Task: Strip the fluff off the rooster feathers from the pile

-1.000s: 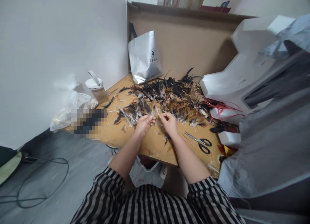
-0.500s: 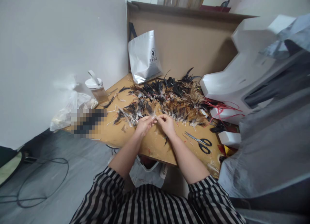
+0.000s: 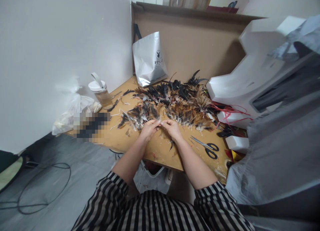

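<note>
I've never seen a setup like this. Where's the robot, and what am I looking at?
There is no robot here: these are a person's bare hands, seen from a camera on their head, looking forward and down. On the table lie rows of feathers, with scissors to the right and a silver bag behind. The left hand seems to pinch a small tuft by its base; the right hand pinches close beside it, its grip too small to make out.

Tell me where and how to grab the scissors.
I'd take the scissors by the black handle loops, right hand coming from the near right: they lie flat, loops facing that side and the blades pointing away left, toward the feathers.
</note>
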Motion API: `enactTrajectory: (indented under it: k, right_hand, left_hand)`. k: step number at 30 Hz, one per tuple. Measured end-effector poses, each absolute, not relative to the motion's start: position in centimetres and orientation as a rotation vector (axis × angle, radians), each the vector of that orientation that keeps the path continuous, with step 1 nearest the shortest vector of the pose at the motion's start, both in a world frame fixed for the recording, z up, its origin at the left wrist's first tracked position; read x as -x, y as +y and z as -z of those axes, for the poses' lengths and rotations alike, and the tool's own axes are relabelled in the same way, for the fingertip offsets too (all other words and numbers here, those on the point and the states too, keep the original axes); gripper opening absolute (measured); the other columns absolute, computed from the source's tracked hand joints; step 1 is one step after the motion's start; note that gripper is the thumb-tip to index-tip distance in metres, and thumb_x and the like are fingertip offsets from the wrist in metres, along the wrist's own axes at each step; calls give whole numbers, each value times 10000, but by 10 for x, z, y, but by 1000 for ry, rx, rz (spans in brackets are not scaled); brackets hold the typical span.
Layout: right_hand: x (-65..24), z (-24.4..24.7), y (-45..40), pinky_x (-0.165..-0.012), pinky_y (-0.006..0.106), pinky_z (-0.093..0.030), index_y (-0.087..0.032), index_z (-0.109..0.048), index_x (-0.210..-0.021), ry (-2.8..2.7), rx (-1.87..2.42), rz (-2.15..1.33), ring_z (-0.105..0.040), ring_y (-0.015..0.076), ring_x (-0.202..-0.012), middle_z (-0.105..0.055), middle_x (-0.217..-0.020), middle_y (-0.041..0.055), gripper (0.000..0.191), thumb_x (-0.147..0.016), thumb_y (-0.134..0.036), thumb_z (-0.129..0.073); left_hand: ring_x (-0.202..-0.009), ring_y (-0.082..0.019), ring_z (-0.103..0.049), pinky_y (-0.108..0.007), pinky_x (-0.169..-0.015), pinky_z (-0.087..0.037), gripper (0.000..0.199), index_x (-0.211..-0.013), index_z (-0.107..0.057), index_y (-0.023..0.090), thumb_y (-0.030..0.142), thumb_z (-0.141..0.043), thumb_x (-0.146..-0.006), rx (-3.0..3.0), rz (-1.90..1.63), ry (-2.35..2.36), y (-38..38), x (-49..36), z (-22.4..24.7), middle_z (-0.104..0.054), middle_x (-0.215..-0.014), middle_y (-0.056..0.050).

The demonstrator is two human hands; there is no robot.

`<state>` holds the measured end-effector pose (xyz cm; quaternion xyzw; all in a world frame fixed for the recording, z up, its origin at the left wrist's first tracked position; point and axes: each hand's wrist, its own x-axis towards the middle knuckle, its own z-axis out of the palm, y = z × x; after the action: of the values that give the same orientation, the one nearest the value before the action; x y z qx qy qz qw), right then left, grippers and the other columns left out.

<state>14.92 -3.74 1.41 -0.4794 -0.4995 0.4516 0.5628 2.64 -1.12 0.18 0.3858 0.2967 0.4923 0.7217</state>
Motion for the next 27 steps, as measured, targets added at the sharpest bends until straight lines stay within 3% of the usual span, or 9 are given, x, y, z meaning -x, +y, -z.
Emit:
enactTrajectory:
  k: [7, 13, 27]
  right_hand:
    - [-157, -24, -39, -657, 272, -443, -165, -637, -776, -1205, 1184, -907, -562, 136, -654, -640, -736, 33, 275, -618, -391, -654]
    - [-161, -22, -37, -654, 251, -414, -167, -624, -626, -1361, 1172, -671, -525, 130, -674, -579, -692, 17, 194, -661, -357, -611]
    - [-160, -21, -37, -641, 249, -414, -169, -628, -631, -1348, 1147, -713, -529, 128, -662, -583, -691, 14, 182, -662, -347, -602]
  left_hand:
    - [-427, -64, -472, -187, -426, -323, 267, -665, -620, 120, 378, -667, -617, -1074, -1101, 800, -9, -27, 0, -625, -583, -38]
    - [-489, -104, -543, -206, -445, -372, 253, -637, -633, 111, 361, -665, -618, -1201, -1048, 759, -11, -30, 0, -638, -618, -67]
    - [-395, -66, -460, -189, -390, -328, 240, -590, -603, 118, 348, -662, -624, -1279, -1071, 782, -11, -30, 4, -585, -537, -25]
